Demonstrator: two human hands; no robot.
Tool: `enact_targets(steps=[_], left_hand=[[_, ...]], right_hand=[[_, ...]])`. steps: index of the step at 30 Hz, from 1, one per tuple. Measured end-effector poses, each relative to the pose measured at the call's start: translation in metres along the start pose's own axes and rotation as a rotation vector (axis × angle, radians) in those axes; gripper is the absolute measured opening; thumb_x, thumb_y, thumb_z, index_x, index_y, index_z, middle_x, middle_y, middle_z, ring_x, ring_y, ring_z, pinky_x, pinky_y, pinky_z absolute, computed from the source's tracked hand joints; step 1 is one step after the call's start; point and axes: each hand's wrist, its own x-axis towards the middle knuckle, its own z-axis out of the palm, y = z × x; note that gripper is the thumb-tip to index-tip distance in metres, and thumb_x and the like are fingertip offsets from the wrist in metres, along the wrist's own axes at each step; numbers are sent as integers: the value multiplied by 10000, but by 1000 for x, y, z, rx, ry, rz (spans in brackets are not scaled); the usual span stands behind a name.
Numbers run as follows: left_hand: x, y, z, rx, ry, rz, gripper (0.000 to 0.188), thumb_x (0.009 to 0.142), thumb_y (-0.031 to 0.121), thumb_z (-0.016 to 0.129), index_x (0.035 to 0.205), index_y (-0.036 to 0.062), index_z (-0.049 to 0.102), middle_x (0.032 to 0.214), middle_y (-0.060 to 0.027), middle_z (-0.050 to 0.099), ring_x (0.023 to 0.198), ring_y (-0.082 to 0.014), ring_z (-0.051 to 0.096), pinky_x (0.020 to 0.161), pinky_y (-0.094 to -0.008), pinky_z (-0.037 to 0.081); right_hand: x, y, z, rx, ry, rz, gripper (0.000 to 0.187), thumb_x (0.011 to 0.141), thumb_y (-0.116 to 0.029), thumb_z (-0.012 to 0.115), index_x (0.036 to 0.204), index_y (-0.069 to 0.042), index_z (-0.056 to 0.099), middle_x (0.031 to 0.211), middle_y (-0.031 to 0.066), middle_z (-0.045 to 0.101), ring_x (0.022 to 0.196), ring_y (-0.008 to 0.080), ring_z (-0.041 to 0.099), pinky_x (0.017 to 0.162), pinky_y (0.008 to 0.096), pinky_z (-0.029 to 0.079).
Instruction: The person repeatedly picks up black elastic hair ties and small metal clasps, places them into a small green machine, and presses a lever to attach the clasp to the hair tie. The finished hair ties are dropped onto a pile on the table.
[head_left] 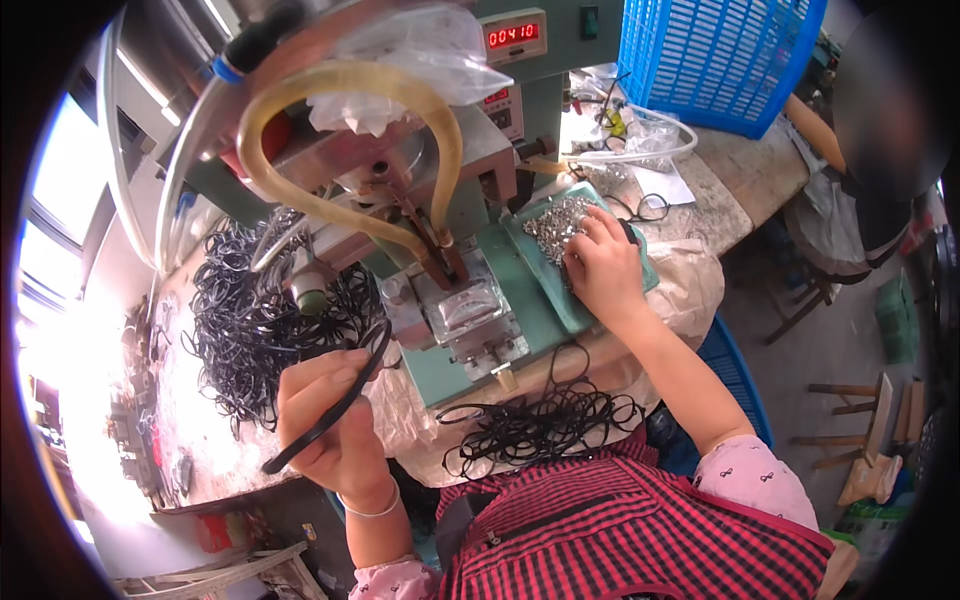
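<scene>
My left hand (345, 445) is closed around a flat black cord (303, 439), which slants up across the fingers, its upper end reaching toward the machine. Over a teal tray (571, 317), my right hand (612, 268) bends its fingers down at a heap of small shiny metal parts (552, 226). The fingertips are pressed in, and whatever they pinch is too small to make out. Between the hands stands a green bench press (455, 375), with a metal die block under a clear cover (470, 306).
A big tangle of black cords (250, 320) lies left of the press, and a smaller bunch (540, 420) sits in front. Above the work loops a yellowish hose (350, 75). A blue basket (700, 60) stands at the back right, near another person's forearm (815, 130).
</scene>
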Motion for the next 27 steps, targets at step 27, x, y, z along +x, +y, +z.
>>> enact_targets(steps=[27], left_hand=[[-35,0,3,-60,53,-310,128,933,5,555,1028,-58,613,1029,-173,664,802,-197,620,755,-316,521]], right_hand=[[30,-90,-61,884,-6,69,102,811,-51,760,910,-75,763,871,74,720,812,248,676,750,348,528]])
